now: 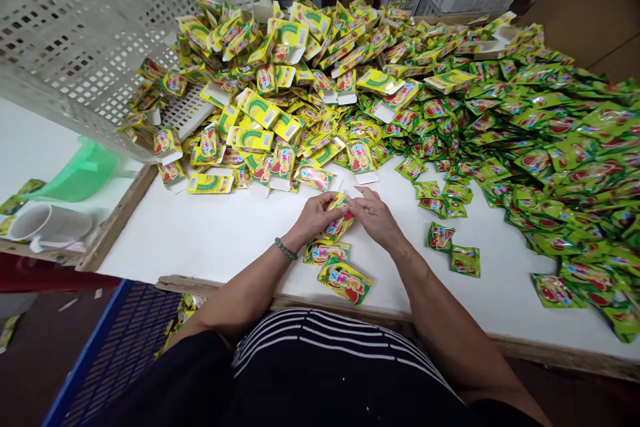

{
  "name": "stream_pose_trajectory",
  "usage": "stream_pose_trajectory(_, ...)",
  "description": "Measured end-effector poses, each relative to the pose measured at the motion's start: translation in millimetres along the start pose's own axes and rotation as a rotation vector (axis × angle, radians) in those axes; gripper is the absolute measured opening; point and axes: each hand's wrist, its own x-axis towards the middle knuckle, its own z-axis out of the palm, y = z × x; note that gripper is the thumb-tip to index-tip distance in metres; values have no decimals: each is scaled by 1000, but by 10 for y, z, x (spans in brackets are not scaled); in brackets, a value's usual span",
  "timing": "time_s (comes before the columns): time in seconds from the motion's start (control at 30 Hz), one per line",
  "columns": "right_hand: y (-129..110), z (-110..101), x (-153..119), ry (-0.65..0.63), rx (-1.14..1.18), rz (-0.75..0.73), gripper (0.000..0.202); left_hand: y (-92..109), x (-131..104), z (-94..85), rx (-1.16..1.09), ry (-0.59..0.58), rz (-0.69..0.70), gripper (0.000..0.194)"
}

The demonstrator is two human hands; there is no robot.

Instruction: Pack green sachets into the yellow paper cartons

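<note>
My left hand (316, 217) grips a small yellow-green candy box (334, 229) upright above the table, thumb across its front. At the box's upper right edge are the thumb and fingertips of my right hand (375, 217), pinched against it; one finger sticks out. Just below my hands, two flat boxes lie overlapping, the nearer candy box (345, 279) partly covering the other candy box (327, 252). Beyond my fingers spreads a heap of similar boxes (260, 110), several with white end flaps open. Right of my right hand lie loose green sachets (440, 237) with a red fruit print.
A big pile of green sachets (575, 147) covers the table's right side. At the left, a white perforated crate (100, 33) lies tipped with boxes at its mouth. A white mug (55, 223) and green plastic (83, 170) sit beyond a wooden edge. Below left is a blue crate (107, 340).
</note>
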Motion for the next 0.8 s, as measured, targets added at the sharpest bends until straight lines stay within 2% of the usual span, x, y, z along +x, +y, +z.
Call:
stream_pose_trajectory(0.13, 5, -24, 14, 70, 307, 107, 46, 16, 9, 10, -49, 154, 61, 60)
stream_pose_trajectory(0.23, -46, 21, 11, 46, 396, 122, 47, 49, 11, 1, -94, 149, 92, 55)
stream_pose_trajectory(0.3, -82, 58, 3, 82, 445, 131, 50, 70, 7, -8, -106, 127, 95, 50)
stream_pose_trajectory(0.4, -109, 78, -18, 108, 417, 113, 41, 86, -3, -21, -117, 88, 94, 48)
stream_pose_trajectory(0.53, -89, 54, -49, 3, 220, 45, 33, 71, -15, -47, -169, 45, 50, 48)
stream_pose_trajectory(0.6, -60, 49, -52, -11, 237, 71, 31, 59, -18, -60, -182, 20, 22, 46)
stream_pose_trajectory(0.7, -11, 49, -38, -2, 355, 155, 42, 44, -17, -67, -176, 2, 5, 47)
stream_pose_trajectory(0.8, 7, 31, -26, -20, 354, 158, 46, 40, -18, -64, -154, 36, -7, 52)
